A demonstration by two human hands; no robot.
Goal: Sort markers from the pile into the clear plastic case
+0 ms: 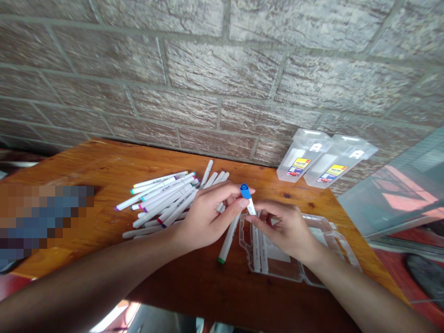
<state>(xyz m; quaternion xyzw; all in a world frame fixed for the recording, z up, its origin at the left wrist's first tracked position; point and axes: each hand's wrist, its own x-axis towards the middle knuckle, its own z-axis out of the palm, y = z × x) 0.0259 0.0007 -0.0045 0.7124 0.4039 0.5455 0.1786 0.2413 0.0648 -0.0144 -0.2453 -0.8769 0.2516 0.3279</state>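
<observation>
A white marker with a blue end is held up between both hands, its blue end pointing toward me. My left hand pinches it near the blue end. Lower on the barrel, the fingers of my right hand close around it. Beneath my right hand lies an open clear plastic case with white markers side by side along its left part. A white marker with a green end rests on the table just left of the case. Beyond my left hand spreads a loose pile of white markers, partly hidden by it.
Two upright clear plastic cases with labels stand at the back right of the wooden table, against a stone-block wall. A blurred-out object lies at the left. Glass panelling borders the right side.
</observation>
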